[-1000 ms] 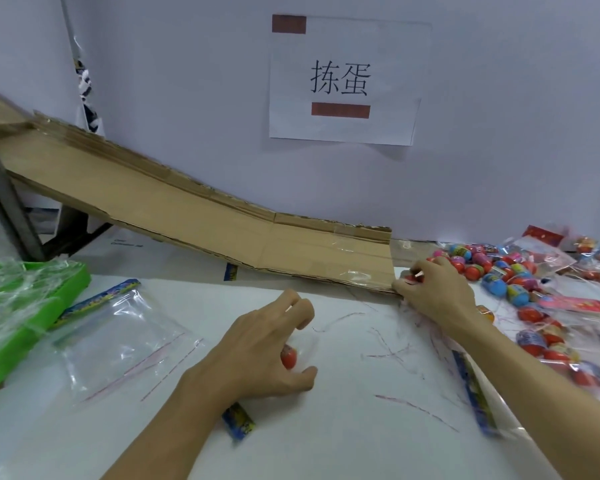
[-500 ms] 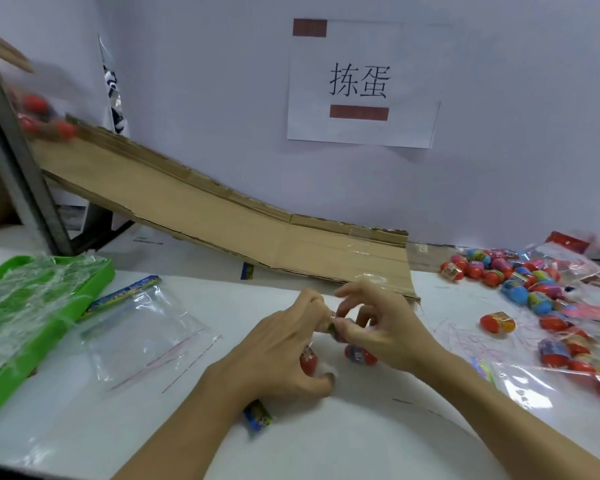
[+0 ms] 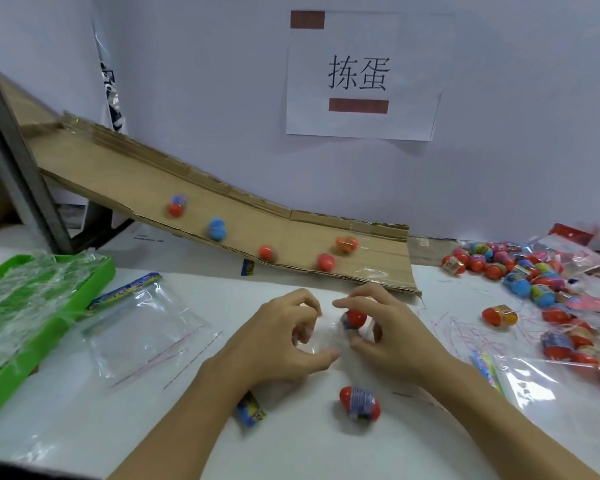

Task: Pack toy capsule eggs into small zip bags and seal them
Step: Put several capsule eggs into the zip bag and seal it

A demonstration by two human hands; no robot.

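Note:
My left hand (image 3: pixel 284 341) is curled at the table's middle and seems to pinch the mouth of a clear zip bag (image 3: pixel 252 408), whose blue header shows under my wrist. Right beside it, my right hand (image 3: pixel 388 330) pinches a red capsule egg (image 3: pixel 355 317) at that opening. Another red egg in a printed wrapper (image 3: pixel 359 403) lies just in front of both hands; whether it is inside the clear bag I cannot tell.
Several eggs (image 3: pixel 266 252) roll down a cardboard ramp (image 3: pixel 118 174) behind my hands. A pile of eggs (image 3: pixel 520 275) and clear bags (image 3: pixel 534 379) covers the right side. An empty zip bag (image 3: pixel 142 323) and a green tray (image 3: pixel 94 271) lie at left.
My right hand came from the egg pile to my left hand, carrying an egg. Several eggs appeared on the ramp and rolled down it. A wrapped egg now lies before my hands.

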